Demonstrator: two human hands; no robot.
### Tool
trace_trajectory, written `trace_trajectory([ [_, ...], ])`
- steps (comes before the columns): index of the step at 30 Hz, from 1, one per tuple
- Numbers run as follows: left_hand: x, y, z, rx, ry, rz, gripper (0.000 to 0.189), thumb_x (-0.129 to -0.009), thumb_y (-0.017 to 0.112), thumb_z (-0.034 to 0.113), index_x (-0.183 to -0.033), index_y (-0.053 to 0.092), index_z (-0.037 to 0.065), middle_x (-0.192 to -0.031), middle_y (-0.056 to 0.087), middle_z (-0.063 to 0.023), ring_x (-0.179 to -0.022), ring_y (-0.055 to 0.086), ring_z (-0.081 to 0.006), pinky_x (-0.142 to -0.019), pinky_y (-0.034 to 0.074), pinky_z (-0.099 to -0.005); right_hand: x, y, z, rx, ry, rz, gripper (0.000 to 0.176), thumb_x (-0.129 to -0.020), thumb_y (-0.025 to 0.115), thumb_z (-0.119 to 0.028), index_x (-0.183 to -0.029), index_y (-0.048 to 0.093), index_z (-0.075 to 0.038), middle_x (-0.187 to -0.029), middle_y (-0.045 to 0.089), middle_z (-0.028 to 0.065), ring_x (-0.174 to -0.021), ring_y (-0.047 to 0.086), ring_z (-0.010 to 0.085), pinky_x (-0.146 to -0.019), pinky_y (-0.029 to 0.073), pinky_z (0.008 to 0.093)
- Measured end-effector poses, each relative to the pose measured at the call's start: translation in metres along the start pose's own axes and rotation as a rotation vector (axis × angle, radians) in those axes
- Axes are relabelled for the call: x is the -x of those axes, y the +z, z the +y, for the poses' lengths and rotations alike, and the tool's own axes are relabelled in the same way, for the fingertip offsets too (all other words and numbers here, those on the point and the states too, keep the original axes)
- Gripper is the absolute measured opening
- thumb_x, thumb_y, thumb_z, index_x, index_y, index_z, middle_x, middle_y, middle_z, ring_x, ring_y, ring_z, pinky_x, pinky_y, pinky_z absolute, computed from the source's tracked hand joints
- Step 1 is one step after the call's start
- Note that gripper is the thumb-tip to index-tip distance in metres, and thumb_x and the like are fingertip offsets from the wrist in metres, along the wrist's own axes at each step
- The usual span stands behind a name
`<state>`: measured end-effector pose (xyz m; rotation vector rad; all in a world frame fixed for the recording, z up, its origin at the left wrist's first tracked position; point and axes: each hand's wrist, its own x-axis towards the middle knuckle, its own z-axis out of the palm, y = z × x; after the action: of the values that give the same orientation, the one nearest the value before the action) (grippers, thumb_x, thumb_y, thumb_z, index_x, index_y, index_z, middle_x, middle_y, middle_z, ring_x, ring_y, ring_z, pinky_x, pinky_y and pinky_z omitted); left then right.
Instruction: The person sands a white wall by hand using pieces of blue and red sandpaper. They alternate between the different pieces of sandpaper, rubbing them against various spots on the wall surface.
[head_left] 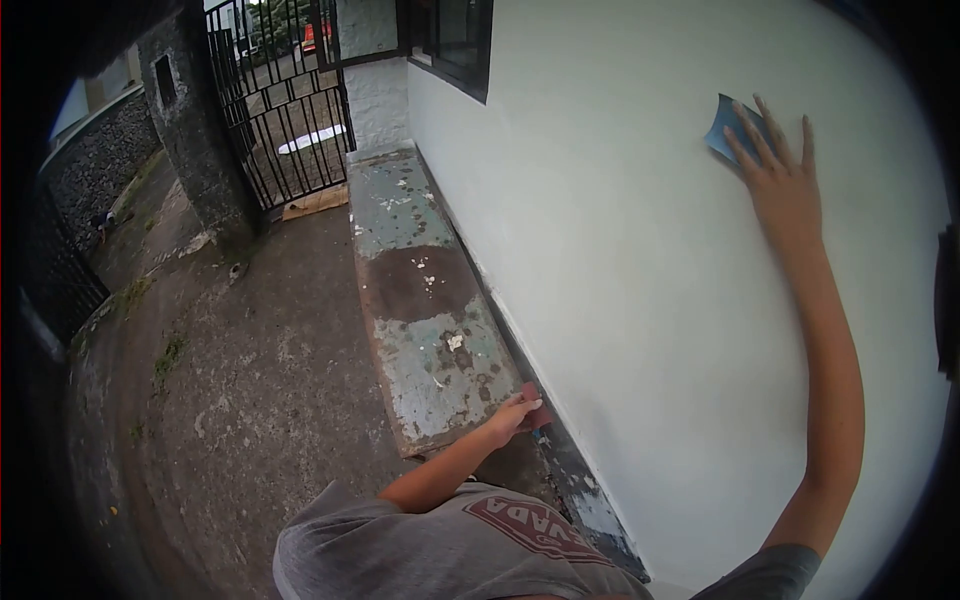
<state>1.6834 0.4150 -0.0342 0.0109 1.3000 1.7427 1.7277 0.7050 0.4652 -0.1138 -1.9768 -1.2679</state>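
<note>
My right hand (780, 170) is stretched up against the white wall (620, 260), its fingers spread flat. Beneath those fingers, a blue sheet of sandpaper (722, 132) is pressed to the wall, with one corner sticking out on the left. Low down near the foot of the wall, my left hand (510, 418) is closed around a reddish-brown flat piece (538, 408), which looks like folded sandpaper. That hand is by the near end of a low, long slab (415, 385) with worn, peeling paint. Part of the reddish-brown piece is hidden by the fingers.
Rough concrete ground (260, 400) lies left of the slab. A black barred gate (280, 120) stands beyond it, beside a dark stone pillar (195, 130). A dark-framed window (450, 45) projects from the wall's far end. A wooden board (315, 203) lies by the gate.
</note>
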Motion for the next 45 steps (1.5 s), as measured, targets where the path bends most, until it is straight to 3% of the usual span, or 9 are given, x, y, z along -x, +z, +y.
trace_trajectory([
  [8, -0.006, -0.002, -0.004, 0.003, -0.014, -0.003, 0.044, -0.098, 0.064, 0.028, -0.137, 0.051, 0.013, -0.124, 0.062, -0.0025, -0.109, 0.064, -0.0169, -0.093, 0.052, -0.0377, 0.011, 0.015, -0.038, -0.028, -0.201, -0.112, 0.034, -0.098, 0.053, -0.019, -0.13, 0.063, -0.017, -0.158, 0.04, -0.0093, -0.149, 0.029, 0.0088, -0.127, 0.012, 0.0585],
  [12, 0.001, -0.002, 0.001, 0.016, -0.013, -0.006, 0.045, -0.098, 0.064, 0.029, -0.137, 0.05, 0.012, -0.123, 0.062, -0.0027, -0.108, 0.064, -0.0171, -0.094, 0.052, -0.0377, 0.011, 0.012, -0.05, -0.155, -0.235, -0.13, 0.028, -0.099, 0.05, -0.014, -0.124, 0.063, -0.01, -0.153, 0.048, -0.0008, -0.147, 0.034, 0.0126, -0.123, 0.023, 0.059],
  [17, 0.001, -0.006, 0.003, 0.042, -0.019, 0.017, 0.047, -0.098, 0.064, 0.029, -0.139, 0.049, 0.011, -0.126, 0.061, -0.0041, -0.111, 0.063, -0.0182, -0.096, 0.05, -0.0385, -0.024, -0.015, -0.023, -0.14, -0.08, 0.106, 0.033, -0.095, 0.056, -0.003, -0.127, 0.06, -0.004, -0.156, 0.043, 0.0022, -0.147, 0.036, 0.0228, -0.12, 0.035, 0.0516],
  [20, 0.005, -0.001, 0.012, 0.025, -0.033, 0.036, 0.052, -0.099, 0.063, 0.029, -0.144, 0.046, 0.01, -0.132, 0.06, -0.0066, -0.118, 0.062, -0.0202, -0.102, 0.048, -0.0393, -0.037, -0.011, -0.002, -0.127, 0.046, 0.071, 0.037, -0.094, 0.056, -0.002, -0.131, 0.058, -0.002, -0.157, 0.042, 0.0036, -0.147, 0.036, 0.0257, -0.119, 0.037, 0.0493],
  [24, 0.001, -0.007, 0.008, 0.036, -0.03, 0.031, 0.052, -0.099, 0.063, 0.029, -0.143, 0.046, 0.01, -0.132, 0.06, -0.0062, -0.118, 0.062, -0.0204, -0.101, 0.048, -0.0386, -0.033, 0.012, 0.018, -0.015, -0.059, -0.02, 0.042, -0.099, 0.052, -0.011, -0.141, 0.052, -0.004, -0.156, 0.043, 0.0071, -0.147, 0.036, 0.0256, -0.123, 0.032, 0.0397],
  [33, -0.009, -0.005, 0.003, 0.034, 0.0, 0.046, 0.043, -0.098, 0.063, 0.029, -0.136, 0.052, 0.012, -0.122, 0.062, -0.0027, -0.107, 0.063, -0.0161, -0.092, 0.051, -0.0355, -0.001, 0.028, -0.011, -0.104, -0.107, -0.019, 0.048, -0.103, 0.05, -0.028, -0.141, 0.053, 0.001, -0.152, 0.048, 0.0116, -0.146, 0.037, 0.0248, -0.125, 0.027, 0.0377],
  [38, -0.006, 0.006, 0.005, 0.036, 0.024, 0.048, 0.042, -0.098, 0.063, 0.027, -0.136, 0.052, 0.012, -0.122, 0.063, -0.0024, -0.107, 0.064, -0.016, -0.09, 0.053, -0.035, 0.083, 0.05, -0.077, -0.327, -0.517, -0.217, 0.045, -0.101, 0.05, -0.025, -0.136, 0.058, 0.002, -0.151, 0.05, 0.0126, -0.142, 0.044, 0.0227, -0.125, 0.026, 0.0373],
  [43, 0.003, 0.01, 0.011, -0.005, 0.005, -0.014, 0.053, -0.098, 0.063, 0.03, -0.144, 0.045, 0.011, -0.132, 0.058, -0.0047, -0.119, 0.06, -0.02, -0.103, 0.047, -0.0415, 0.069, 0.034, -0.058, -0.253, -0.456, -0.167, 0.041, -0.098, 0.05, -0.014, -0.133, 0.06, 0.004, -0.149, 0.053, 0.011, -0.14, 0.047, 0.0223, -0.124, 0.028, 0.0353],
  [45, 0.003, 0.011, 0.008, 0.019, 0.015, -0.005, 0.053, -0.098, 0.064, 0.03, -0.144, 0.045, 0.011, -0.132, 0.059, -0.005, -0.119, 0.06, -0.0201, -0.103, 0.047, -0.0416, 0.043, 0.009, -0.032, -0.19, -0.251, -0.116, 0.042, -0.096, 0.052, -0.01, -0.135, 0.057, 0.003, -0.152, 0.049, 0.0102, -0.141, 0.045, 0.0212, -0.122, 0.032, 0.0355],
])
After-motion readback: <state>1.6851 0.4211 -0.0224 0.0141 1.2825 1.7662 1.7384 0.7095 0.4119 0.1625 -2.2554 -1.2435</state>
